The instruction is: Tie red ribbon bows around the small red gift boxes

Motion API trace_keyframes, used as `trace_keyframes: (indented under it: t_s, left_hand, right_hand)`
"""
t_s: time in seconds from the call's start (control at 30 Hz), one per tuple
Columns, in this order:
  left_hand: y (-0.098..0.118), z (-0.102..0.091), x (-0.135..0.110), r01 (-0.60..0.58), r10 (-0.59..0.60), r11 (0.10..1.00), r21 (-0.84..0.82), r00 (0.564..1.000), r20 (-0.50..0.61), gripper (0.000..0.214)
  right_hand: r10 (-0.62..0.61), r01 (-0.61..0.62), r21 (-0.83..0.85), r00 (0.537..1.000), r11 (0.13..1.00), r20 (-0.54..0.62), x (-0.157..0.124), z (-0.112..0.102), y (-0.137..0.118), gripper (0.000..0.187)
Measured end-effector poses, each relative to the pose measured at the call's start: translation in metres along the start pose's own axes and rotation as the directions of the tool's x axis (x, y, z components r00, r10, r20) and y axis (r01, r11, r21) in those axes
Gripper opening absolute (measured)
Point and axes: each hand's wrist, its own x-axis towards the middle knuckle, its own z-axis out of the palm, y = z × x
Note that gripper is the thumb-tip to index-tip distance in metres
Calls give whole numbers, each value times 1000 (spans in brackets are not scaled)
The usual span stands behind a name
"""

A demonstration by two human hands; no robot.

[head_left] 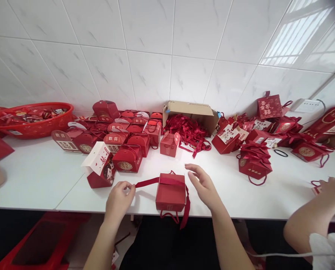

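Observation:
A red gift box [170,197] sits at the table's front edge, with a cord handle showing at its near side. Across its top lies a dark red ribbon [147,182], whose far end hangs down over the box's right side. My left hand [120,198] pinches the ribbon's left end between thumb and fingers, left of the box. To the right of the box, my right hand [202,183] is held apart from it, fingers stretched out and holding nothing.
Several red gift boxes [127,159] crowd the left. A cardboard box [191,108] spills ribbons at the back. A red plastic basket [43,125] of wrapped sweets stands far left. Tied boxes [254,165] gather on the right. Other people's arms [310,221] reach in at both sides.

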Motion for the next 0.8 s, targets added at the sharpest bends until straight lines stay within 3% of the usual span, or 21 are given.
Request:
trace_keyframes:
  t_s: [0.1, 0.23, 0.3, 0.4, 0.47, 0.6, 0.8]
  left_hand:
    - [-11, -13, 2, 79, -78, 980, 182, 997, -11, 24]
    - [-19, -19, 2, 143, -151, 939, 314, 988, 3, 24]
    - [-20, -16, 0, 142, -138, 947, 288, 990, -36, 22]
    - [-13, -7, -5, 63, -57, 996, 70, 994, -91, 25]
    - [0, 2, -7, 10, -16, 985, -171, 999, -29, 31]
    - [37, 15, -5, 42, 60, 866, -499, 980, 188, 37]
    - [74, 18, 4, 89, 181, 780, -619, 915, 360, 34]
  right_hand:
    - [92, -91, 27, 995, 996, -47, -20, -17, 10, 26]
    - [226, -230, 7, 959, 973, 173, -48, -27, 12, 31]
    - [221, -219, -32, 958, 975, 183, -57, -25, 13, 27]
    - [154, -153, -27, 988, 988, 32, -61, -14, 17, 22]
    - [149, -148, 47, 989, 988, -17, -57, -7, 22, 27]
    - [229, -241, 204, 970, 949, 82, -45, 4, 30, 30]
    - [239, -291, 252, 946, 923, 217, -38, 3, 29, 30]
